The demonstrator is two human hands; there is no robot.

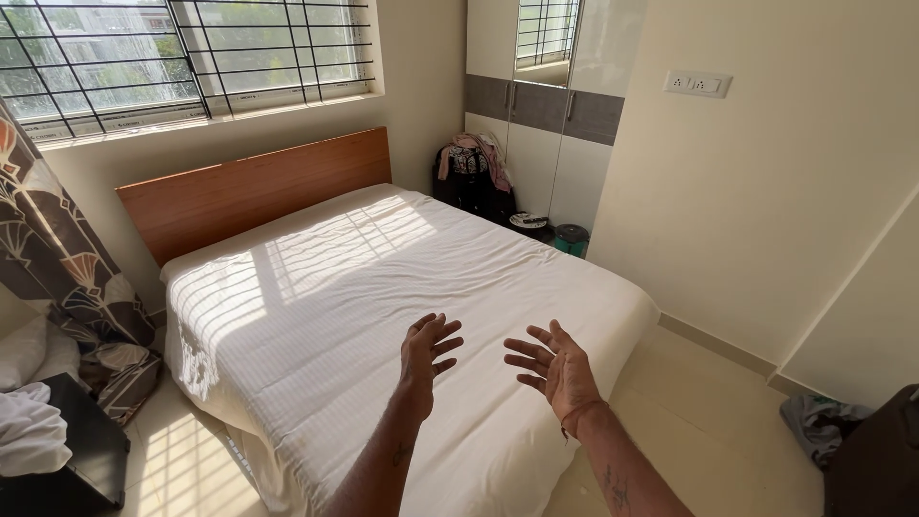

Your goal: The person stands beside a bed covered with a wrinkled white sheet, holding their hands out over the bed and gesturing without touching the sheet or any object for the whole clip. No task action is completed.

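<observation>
Our left hand: our left hand [428, 349] is up in the air over the bed, and it holds nothing. Its fingers [442, 330] are spread apart.
Our right hand: our right hand [558, 369] is up beside it, palm turned in, and it is empty too. Its fingers [528, 356] are spread wide apart. A thin red thread [577, 414] goes around the wrist.
Where the sheet is: the white bedsheet [383, 278] lies flat over the whole bed, right under and in front of our fingers. It hangs down past the near corner, just below our fingers.
How the sheet will feel: we think it is soft, light and floppy. It will bend and wrinkle, but it will not break. It does not look slippery.
Where to hold it: we think the hanging edge at the near corner [498, 450] is the best place to pinch, one hand on each side.
Far past our fingers: a brown wooden headboard [254, 187], and a window with bars [191, 57] above it.
Out to the left of our fingers: a patterned curtain [57, 258].
Out to the right, beyond our fingers: a tall wardrobe [550, 105] with a dark bag [471, 177] by it.
</observation>
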